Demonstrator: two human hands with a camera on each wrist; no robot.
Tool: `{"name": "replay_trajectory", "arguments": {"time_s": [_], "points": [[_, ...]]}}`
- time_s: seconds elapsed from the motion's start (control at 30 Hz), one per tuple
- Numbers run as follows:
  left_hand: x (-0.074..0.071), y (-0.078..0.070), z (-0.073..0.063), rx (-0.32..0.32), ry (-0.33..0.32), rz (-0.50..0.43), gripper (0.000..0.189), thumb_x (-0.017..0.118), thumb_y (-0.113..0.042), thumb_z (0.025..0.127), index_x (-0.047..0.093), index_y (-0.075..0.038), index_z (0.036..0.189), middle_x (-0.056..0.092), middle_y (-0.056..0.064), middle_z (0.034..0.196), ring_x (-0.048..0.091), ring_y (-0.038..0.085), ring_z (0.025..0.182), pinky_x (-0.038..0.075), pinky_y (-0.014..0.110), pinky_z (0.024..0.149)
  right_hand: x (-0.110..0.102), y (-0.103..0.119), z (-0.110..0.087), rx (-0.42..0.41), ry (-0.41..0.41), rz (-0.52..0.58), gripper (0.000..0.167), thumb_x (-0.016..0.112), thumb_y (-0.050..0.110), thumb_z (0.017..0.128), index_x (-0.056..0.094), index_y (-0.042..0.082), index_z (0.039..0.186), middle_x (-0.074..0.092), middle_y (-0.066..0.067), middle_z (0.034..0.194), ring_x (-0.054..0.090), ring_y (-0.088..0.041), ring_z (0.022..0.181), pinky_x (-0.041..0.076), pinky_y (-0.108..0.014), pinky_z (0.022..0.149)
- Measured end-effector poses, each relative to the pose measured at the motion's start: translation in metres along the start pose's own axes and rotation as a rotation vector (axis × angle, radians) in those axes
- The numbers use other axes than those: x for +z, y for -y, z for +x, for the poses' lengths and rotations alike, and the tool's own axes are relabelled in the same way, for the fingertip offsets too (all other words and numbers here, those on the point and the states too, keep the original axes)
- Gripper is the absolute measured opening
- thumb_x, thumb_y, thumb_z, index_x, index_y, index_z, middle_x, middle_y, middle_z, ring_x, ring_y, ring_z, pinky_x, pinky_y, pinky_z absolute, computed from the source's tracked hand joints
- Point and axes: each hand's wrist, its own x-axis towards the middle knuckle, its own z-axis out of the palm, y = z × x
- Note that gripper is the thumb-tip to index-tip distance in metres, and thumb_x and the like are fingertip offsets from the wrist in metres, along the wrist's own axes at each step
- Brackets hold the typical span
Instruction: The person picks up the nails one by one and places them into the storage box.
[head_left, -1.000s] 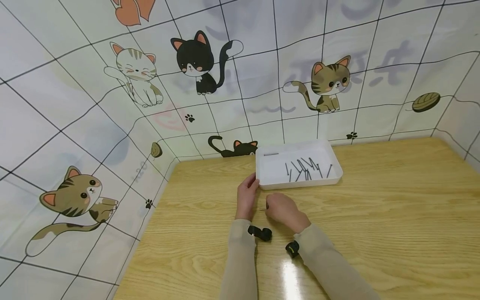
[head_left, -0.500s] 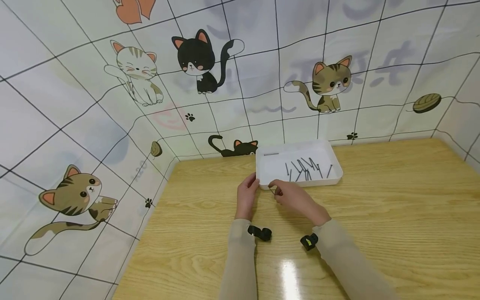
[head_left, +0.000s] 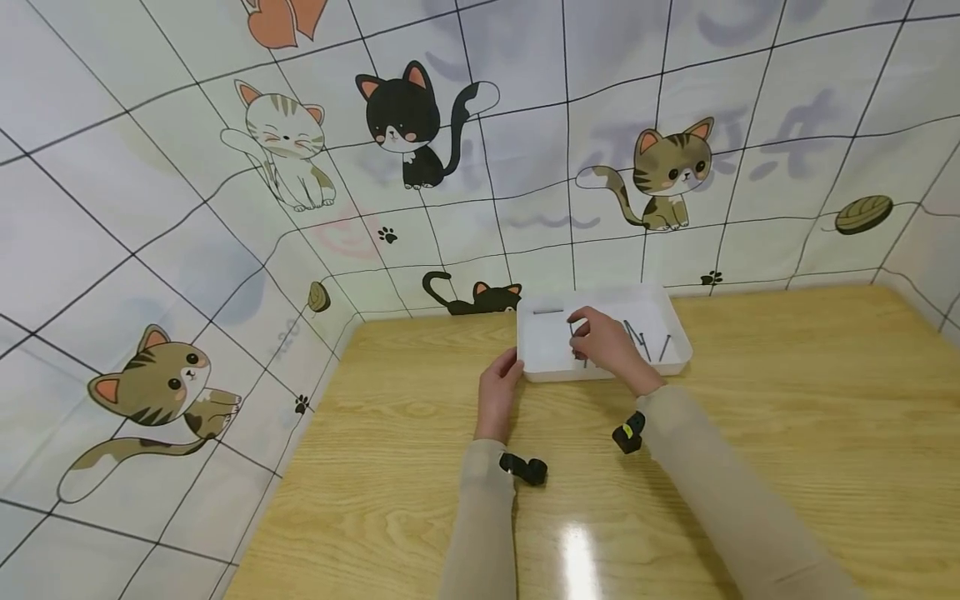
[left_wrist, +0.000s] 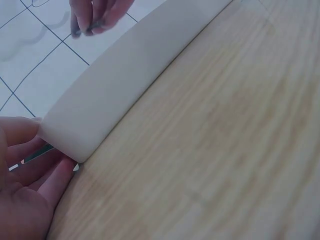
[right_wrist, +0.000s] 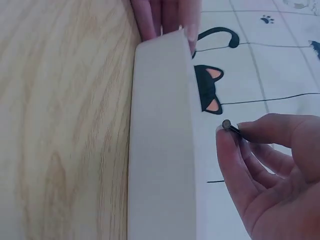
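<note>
A white shallow tray (head_left: 555, 375) stands on the wooden table, by the wall. My left hand (head_left: 498, 396) grips its front left corner; in the left wrist view the thumb lies at the rim and the fingers (left_wrist: 57, 182) at the lower corner. Over the tray's inside, my right hand (head_left: 606, 342) pinches a dark nail (right_wrist: 226, 124) between thumb and fingertips, its round head showing in the right wrist view. Several loose nails (head_left: 665, 347) lie in the tray's right part, some hidden by that hand. One lone nail (head_left: 548, 311) lies near the back left wall.
Behind the tray rises a wall cover (head_left: 525, 167) printed with cartoon cats and a grid. The wooden table (head_left: 787, 433) extends to both sides and in front. Black wrist cameras (head_left: 525, 469) sit on both sleeves.
My right hand has gone from the table in front of the tray, up over the front wall, to above the tray's inside with the nail. My left hand stays at the corner.
</note>
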Motion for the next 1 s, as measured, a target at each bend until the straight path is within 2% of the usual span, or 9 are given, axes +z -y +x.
{"name": "replay_trajectory", "arguments": {"time_s": [0.23,0.47,0.63,0.77,0.83,1.0], "points": [[0.002,-0.007,-0.006,0.014,-0.005,0.018,0.036,0.051,-0.014,0.091,0.051,-0.004,0.125,0.052,0.010,0.126,0.045,0.015,0.116,0.034,0.033,0.096,0.000,-0.010,0.025,0.098,0.060,-0.081,0.039,0.050,0.007,0.085,0.044,0.000,0.123,0.063,-0.015,0.093,0.061,-0.029,0.073,0.043,-0.030,0.056],[0.002,0.021,0.010,0.037,-0.033,0.004,0.033,0.054,-0.020,0.090,0.056,-0.014,0.122,0.056,0.000,0.121,0.047,0.009,0.113,0.036,0.032,0.095,0.009,-0.017,0.033,0.128,0.096,-0.189,0.035,0.050,0.004,0.084,0.049,-0.004,0.118,0.064,-0.014,0.078,0.060,-0.027,0.065,0.042,-0.029,0.052],[0.003,0.023,0.009,0.039,-0.033,0.010,0.033,0.054,-0.021,0.090,0.056,-0.014,0.122,0.055,0.001,0.121,0.046,0.012,0.113,0.035,0.033,0.096,0.018,-0.024,0.034,0.141,0.107,-0.237,0.033,0.052,0.006,0.084,0.051,-0.003,0.116,0.062,-0.010,0.072,0.054,-0.020,0.060,0.041,-0.031,0.057],[0.003,0.024,0.009,0.039,-0.029,0.018,0.033,0.054,-0.021,0.090,0.056,-0.014,0.122,0.056,0.000,0.121,0.046,0.011,0.113,0.035,0.033,0.096,0.022,-0.025,0.034,0.143,0.105,-0.261,0.034,0.052,0.006,0.083,0.051,-0.003,0.116,0.061,-0.008,0.068,0.050,-0.019,0.056,0.039,-0.030,0.055],[0.003,0.024,0.010,0.039,-0.030,0.022,0.033,0.054,-0.021,0.090,0.056,-0.015,0.122,0.056,-0.002,0.120,0.046,0.010,0.113,0.035,0.032,0.095,0.023,-0.023,0.034,0.141,0.094,-0.269,0.034,0.051,0.006,0.083,0.051,-0.003,0.115,0.061,-0.009,0.070,0.049,-0.020,0.056,0.039,-0.030,0.053],[0.003,0.023,0.011,0.041,-0.042,0.026,0.033,0.053,-0.021,0.090,0.056,-0.015,0.122,0.056,-0.003,0.120,0.046,0.008,0.112,0.036,0.031,0.095,0.025,-0.020,0.034,0.113,0.062,-0.300,0.033,0.052,0.007,0.083,0.053,-0.003,0.114,0.061,-0.014,0.090,0.050,-0.022,0.064,0.040,-0.032,0.056]]}}
